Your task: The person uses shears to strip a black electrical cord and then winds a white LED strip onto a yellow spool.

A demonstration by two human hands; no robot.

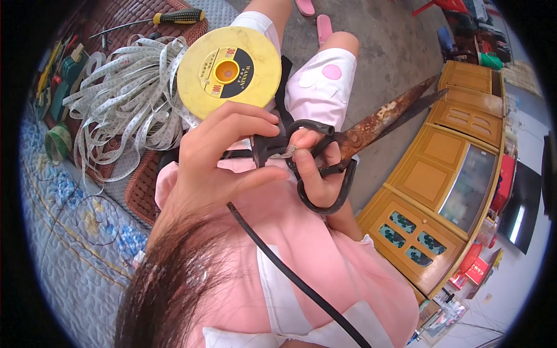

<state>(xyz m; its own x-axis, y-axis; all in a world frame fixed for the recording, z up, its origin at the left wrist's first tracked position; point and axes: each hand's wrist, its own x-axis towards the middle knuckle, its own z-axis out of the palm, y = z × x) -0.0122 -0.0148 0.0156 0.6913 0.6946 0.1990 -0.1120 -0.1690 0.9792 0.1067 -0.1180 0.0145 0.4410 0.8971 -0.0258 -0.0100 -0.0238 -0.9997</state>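
Observation:
My left hand is curled round a black plastic part, thumb below and fingers above, just under a round yellow tape-measure reel. The reel rests near my lap, its orange hub facing up. Rusty scissors with black loop handles hang on the fingers of my right hand, blades pointing away to the far right. That hand's thumb and index finger also pinch a small pale metal piece against the black part. A loose heap of white measuring tape lies left of the reel.
A yellow-and-black screwdriver lies on a brown woven mat at the far left. Beside the heap are a green tape roll and assorted tools. A quilted blue cover spreads below. Wooden cabinets stand right.

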